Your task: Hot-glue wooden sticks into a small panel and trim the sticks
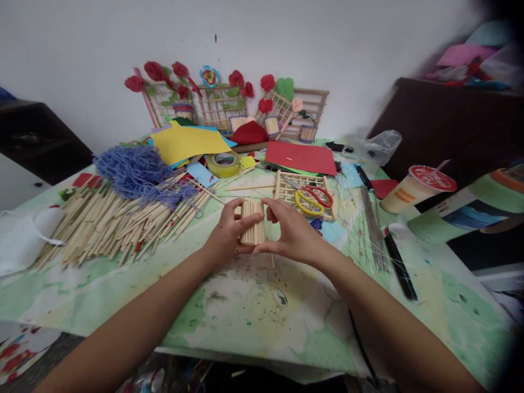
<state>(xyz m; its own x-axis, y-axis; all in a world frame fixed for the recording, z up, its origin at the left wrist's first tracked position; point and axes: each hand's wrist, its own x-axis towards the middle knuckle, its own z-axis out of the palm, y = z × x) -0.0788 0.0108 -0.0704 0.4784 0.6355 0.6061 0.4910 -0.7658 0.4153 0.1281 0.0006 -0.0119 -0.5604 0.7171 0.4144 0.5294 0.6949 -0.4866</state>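
Note:
Between my two hands, over the middle of the table, is a small piece made of short wooden sticks (252, 226) set side by side. My left hand (229, 229) grips it from the left, the thumb lying across its front. On the other side my right hand (289, 229) curves round its right edge, thumb low and fingertips at the top corner. A single stick (273, 261) lies just below my right hand. Beyond that hand, scissors (313, 199) with red and yellow handles rest on a stick lattice (305, 179).
Left lie many loose sticks (94, 224) and blue yarn (131, 172). Behind are yellow paper (188, 144), a tape roll (223, 162) and red paper (301, 156). A lidded cup (415, 188), a large bottle (466, 207), wires (372, 229) and a black pen (399, 265) occupy the right.

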